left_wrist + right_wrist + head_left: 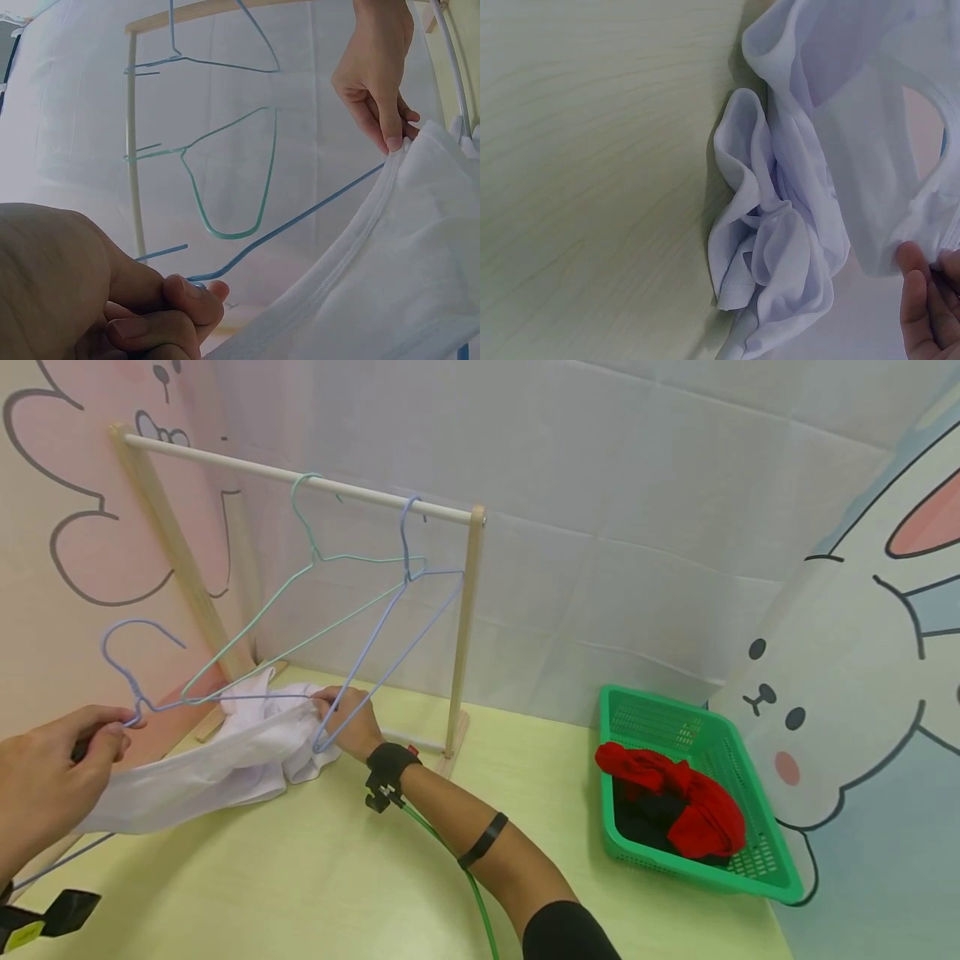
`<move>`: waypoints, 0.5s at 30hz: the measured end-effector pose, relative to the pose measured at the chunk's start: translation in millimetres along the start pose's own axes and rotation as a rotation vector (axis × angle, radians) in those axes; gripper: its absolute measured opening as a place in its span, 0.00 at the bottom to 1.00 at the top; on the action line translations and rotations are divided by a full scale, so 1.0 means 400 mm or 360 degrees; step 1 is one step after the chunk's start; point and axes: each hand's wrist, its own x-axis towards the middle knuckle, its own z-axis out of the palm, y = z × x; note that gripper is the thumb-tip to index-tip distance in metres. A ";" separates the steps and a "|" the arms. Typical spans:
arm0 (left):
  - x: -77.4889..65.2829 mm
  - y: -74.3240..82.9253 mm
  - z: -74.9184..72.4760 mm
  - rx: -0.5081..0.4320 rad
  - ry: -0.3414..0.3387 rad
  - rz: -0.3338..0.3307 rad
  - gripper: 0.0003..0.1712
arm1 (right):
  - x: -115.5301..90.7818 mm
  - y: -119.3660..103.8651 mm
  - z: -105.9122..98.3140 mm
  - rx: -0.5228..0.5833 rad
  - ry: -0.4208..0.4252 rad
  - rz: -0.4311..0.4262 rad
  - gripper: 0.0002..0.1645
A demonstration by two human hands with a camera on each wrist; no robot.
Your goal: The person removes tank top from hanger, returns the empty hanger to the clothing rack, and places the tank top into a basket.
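Observation:
My left hand (60,772) pinches a blue clothes hanger (133,683) just below its hook, thumb against the fingers. A white garment (217,764) drapes around this hanger, partly lying in folds on the table. At the hanger's far arm, my right hand (352,722) pinches the garment's edge; the left wrist view shows that right hand (379,82) with thumb and fingertips on the hem, where the hanger's wire (300,216) disappears behind the cloth. The right wrist view shows crumpled folds of the garment (780,247) beside those fingers.
A wooden rack with a white rail (225,460) stands at the back left. From it hang a mint hanger (316,557) and another blue hanger (406,552), the latter in front of my right hand. At right, a green basket (701,874) holds red cloth (708,814) and black cloth (637,818).

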 end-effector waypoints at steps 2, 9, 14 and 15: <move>0.001 0.000 -0.002 -0.0006 0.0004 0.0012 0.17 | -0.002 0.001 0.001 -0.0007 -0.0003 0.0015 0.11; 0.004 0.002 -0.006 0.0025 -0.0002 0.0016 0.17 | -0.008 -0.001 0.000 -0.0079 -0.0012 -0.0018 0.11; 0.006 0.007 -0.004 0.0101 -0.0011 0.0013 0.18 | -0.006 0.002 0.001 -0.0134 -0.0001 -0.0025 0.11; 0.007 0.008 -0.003 0.0118 -0.0018 0.0009 0.18 | -0.007 0.002 0.001 -0.0137 -0.0001 -0.0026 0.11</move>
